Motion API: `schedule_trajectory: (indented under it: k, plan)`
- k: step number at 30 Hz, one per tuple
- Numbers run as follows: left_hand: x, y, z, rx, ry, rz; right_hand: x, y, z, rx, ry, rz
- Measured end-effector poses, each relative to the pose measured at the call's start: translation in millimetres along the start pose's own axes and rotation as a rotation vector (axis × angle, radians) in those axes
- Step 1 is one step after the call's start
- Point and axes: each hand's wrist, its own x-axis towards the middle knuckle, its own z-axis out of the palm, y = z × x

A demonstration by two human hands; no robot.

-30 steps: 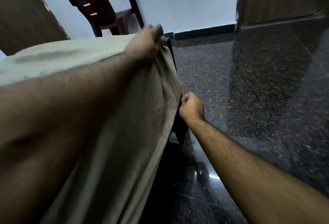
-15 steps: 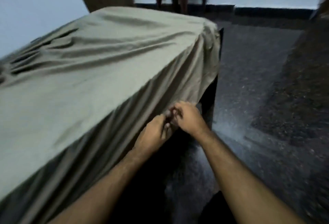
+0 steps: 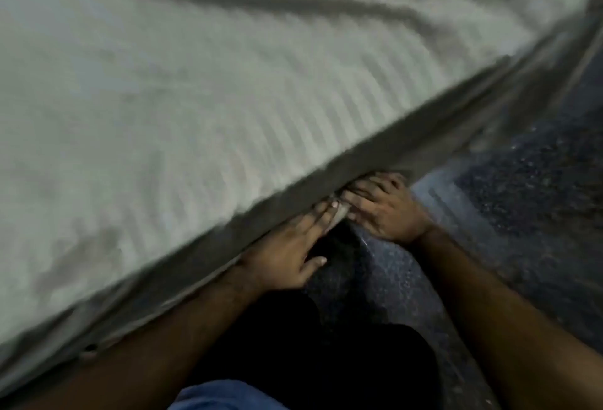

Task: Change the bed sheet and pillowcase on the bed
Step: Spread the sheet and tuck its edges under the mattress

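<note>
- Since the frame 0.5 s ago, the view has dropped close to the bed's side edge; the chair and wall seen then are out of frame, and both hands have gone from a pinch on the hanging cloth to lying flat against it.
- The bed sheet, pale grey-green with faint stripes, fills the upper left and centre of the frame. It covers the bed top, with long creases running across the upper part.
- Its edge runs on a diagonal from the lower left to the upper right, where the cloth folds down over the side of the bed in a darker band.
- The left hand lies at centre frame, fingers straight and together against the hanging cloth, thumb spread out to the right. Its grip is wide and clasps nothing.
- The right hand sits just to the right and slightly higher, fingers spread and pressed to the same band of cloth, fingertips at the fold. This grip is wide too.
- The 2 hands nearly touch at the fingertips; a small pale bit of cloth shows between them.
- Both bare forearms come in from the bottom edge.
- A dark speckled floor fills the right side.
- Blue cloth shows at the bottom centre, below a dark patch.
- The whole frame is motion-blurred.
</note>
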Motion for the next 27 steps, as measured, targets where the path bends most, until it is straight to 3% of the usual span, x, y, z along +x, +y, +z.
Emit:
schedule_trajectory:
  k: [3,7,9,12,16,25,27]
  plan:
    - [-3.4,0.2,1.1,-0.145,-0.047,-0.057,8.9,-15.3,2.8,-0.003,0.015,0.106]
    - [-3.3,2.9,-7.2,-0.353,-0.026,-0.156,12.0,-14.1,-7.9,-0.072,-0.064,0.077]
    - [-2.3,4.9,-13.8,-0.376,0.022,-0.214,13.6,-15.1,-6.1,-0.048,-0.068,0.094]
    - [0.7,2.8,-21.7,-0.376,0.063,-0.166,20.0,-17.7,-9.6,0.017,-0.071,0.102]
    - [6.9,7.3,-16.2,-0.267,0.05,-0.119,12.1,-11.1,-7.1,0.054,-0.128,0.095]
    - [4.3,6.3,6.1,0.05,0.218,-0.04,4.1,-15.9,13.3,-0.024,0.078,0.088]
    - [15.5,3.1,4.6,0.058,0.205,-0.059,11.8,-11.6,12.2,-0.028,0.051,0.145]
